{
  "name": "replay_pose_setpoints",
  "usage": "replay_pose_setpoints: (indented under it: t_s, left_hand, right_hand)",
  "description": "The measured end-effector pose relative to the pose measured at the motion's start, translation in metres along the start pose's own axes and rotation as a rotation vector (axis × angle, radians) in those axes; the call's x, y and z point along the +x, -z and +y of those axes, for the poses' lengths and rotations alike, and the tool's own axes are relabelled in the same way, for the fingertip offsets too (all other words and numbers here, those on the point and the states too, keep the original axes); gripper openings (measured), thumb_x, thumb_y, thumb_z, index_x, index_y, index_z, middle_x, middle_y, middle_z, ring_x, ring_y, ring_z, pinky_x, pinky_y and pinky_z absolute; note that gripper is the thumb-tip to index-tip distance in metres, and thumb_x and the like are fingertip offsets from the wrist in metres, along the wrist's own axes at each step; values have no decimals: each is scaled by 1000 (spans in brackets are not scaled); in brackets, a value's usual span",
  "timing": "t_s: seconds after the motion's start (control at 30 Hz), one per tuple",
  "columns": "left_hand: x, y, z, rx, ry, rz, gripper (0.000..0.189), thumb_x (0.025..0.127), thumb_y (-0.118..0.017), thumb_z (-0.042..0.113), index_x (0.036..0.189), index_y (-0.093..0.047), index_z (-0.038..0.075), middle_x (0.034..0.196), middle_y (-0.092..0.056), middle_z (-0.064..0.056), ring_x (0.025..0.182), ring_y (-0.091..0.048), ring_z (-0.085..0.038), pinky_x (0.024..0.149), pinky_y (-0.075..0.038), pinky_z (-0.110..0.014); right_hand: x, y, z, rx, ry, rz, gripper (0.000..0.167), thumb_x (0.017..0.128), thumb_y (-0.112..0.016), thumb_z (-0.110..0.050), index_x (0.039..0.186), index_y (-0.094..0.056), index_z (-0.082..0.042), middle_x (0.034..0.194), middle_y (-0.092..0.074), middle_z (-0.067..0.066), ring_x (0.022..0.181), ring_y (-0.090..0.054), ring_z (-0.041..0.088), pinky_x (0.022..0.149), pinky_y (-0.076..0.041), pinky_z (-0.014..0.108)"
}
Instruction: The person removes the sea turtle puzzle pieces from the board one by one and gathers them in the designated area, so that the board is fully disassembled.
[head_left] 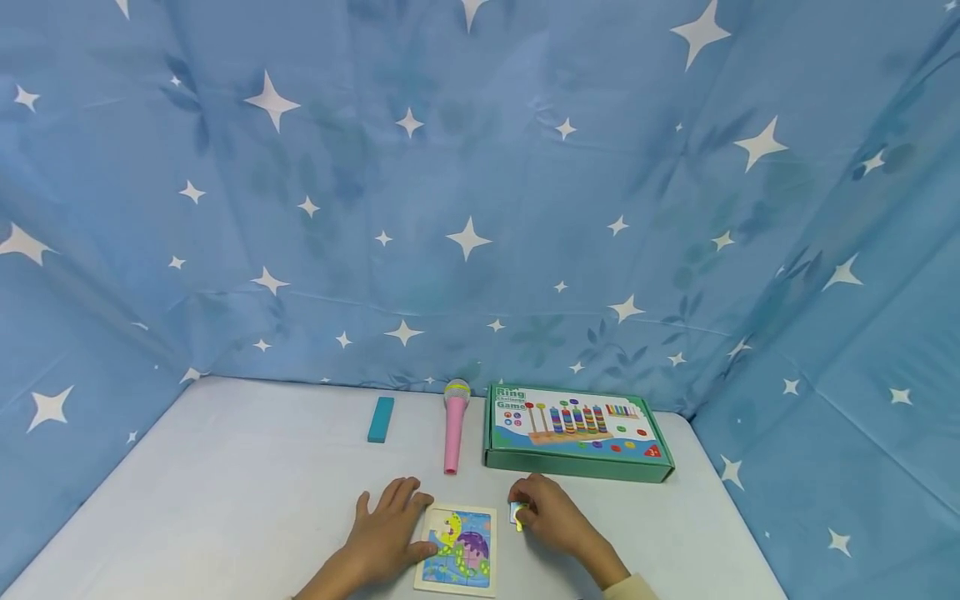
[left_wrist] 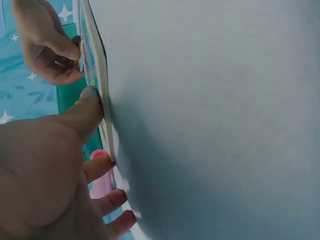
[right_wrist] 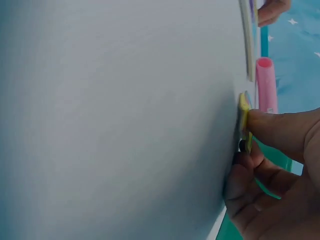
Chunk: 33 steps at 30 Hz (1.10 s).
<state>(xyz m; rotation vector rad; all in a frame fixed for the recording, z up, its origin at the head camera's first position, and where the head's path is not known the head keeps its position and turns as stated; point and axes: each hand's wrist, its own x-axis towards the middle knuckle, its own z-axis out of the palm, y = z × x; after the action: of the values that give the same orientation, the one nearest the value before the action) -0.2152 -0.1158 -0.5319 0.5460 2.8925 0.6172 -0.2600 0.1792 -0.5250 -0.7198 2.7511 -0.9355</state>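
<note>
A square jigsaw puzzle in a pale wooden frame (head_left: 455,591) lies on the white table, its picture showing a yellow, green and purple cartoon animal on blue. A pale patch shows at the picture's upper left. My left hand (head_left: 382,533) is beside it, fingers spread at the upper left corner. The left thumb (left_wrist: 89,107) rests on the frame's left edge. To the right of the puzzle, my right hand (head_left: 552,512) pinches a small yellow and blue puzzle piece (right_wrist: 244,112) between thumb and fingers, close over the table.
Behind the right hand is a green Ring Challenge Game box (head_left: 577,462). A pink toy microphone (head_left: 453,433) lies left of the box, and a teal block (head_left: 381,419) farther left. Blue star-patterned cloth (head_left: 465,183) hangs along the back and sides of the table.
</note>
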Motion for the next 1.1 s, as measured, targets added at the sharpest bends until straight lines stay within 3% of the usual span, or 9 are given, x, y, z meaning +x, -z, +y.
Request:
replay_pose_setpoints:
  t_s: [0.2, 0.3, 0.5, 0.63, 0.87, 1.1]
  left_hand:
    - [-2, 1, 0, 13, 3, -8, 67, 88, -72, 55, 138, -58, 12, 154, -41, -21, 146, -30, -46, 101, -15, -87]
    - [-1, 0, -1, 14, -4, -11, 67, 88, -72, 55, 138, -57, 12, 154, -41, -21, 146, -30, -45, 101, -15, -87]
    - [1, -2, -1, 31, -17, -7, 67, 89, -71, 55, 139, -58, 12, 154, -41, -20, 146, -30, -45, 100, -17, -87]
    - [0, -4, -1, 39, -34, -2, 67, 89, -70, 57, 138, -58, 12, 154, -42, -20, 145, -31, -45, 100, -19, -87]
    - [0, -8, -6, 39, -29, 6, 69, 90, -66, 61, 139, -57, 13, 155, -41, -20, 146, -29, -43, 101, -18, -86]
    - [1, -12, -11, 59, -38, 31, 71, 90, -64, 64, 139, -56, 14, 154, -41, -19, 145, -30, -42, 100, -21, -85]
  right_hand:
    - [-3, -5, -3, -81, 8, 36, 15, 89, -75, -6, 101, -70, -15, 95, -55, -8, 88, -50, 9, 78, -51, 33]
    - [-1, -6, -15, -108, 56, 39, 17, 91, -76, -9, 106, -71, -14, 105, -56, -5, 91, -53, 10, 80, -53, 35]
    - [15, -13, -47, -187, 194, -147, 29, 92, -76, -18, 121, -74, -23, 111, -55, -9, 92, -50, 3, 83, -52, 28]
    - [26, -17, -55, -273, 216, -237, 36, 91, -78, -19, 126, -74, -28, 109, -54, -11, 88, -47, 0, 77, -49, 21]
    - [39, -14, -62, -384, 271, -313, 36, 89, -81, -19, 123, -74, -30, 106, -56, -10, 84, -48, 0, 75, -49, 19]
    - [50, -13, -73, -477, 271, -352, 38, 87, -83, -19, 121, -73, -33, 105, -56, -9, 86, -48, 2, 77, -51, 21]
